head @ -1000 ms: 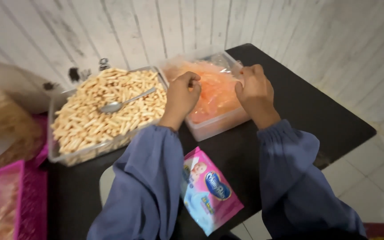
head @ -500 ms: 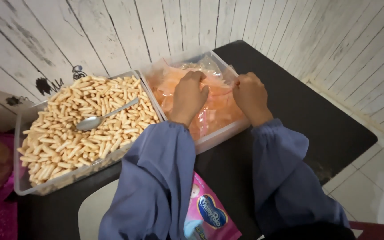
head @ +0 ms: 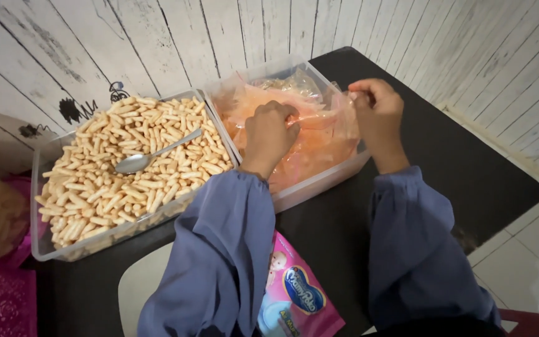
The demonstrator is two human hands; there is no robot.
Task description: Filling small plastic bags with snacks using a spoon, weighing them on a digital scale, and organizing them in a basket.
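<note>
My left hand (head: 271,132) and my right hand (head: 378,115) both reach into a clear plastic tub (head: 319,187) that is lined with an orange-tinted plastic bag (head: 319,134). Each hand pinches the bag's film, the left near the tub's middle, the right at the bag's right edge. To the left stands a second clear tub (head: 40,240) heaped with pale stick-shaped snacks (head: 113,181); a metal spoon (head: 151,155) lies on top of them. Blue sleeves cover both my forearms.
Both tubs sit on a black table (head: 469,181) against a white plank wall. A pink printed pouch (head: 297,296) lies at the table's near edge. Pink baskets (head: 4,299) and a bag of snacks stand at the far left. Tiled floor shows at the right.
My head has moved closer, so the tubs look larger. Both hands stayed in the right tub; the right hand has lifted the bag's edge a little higher and further right.
</note>
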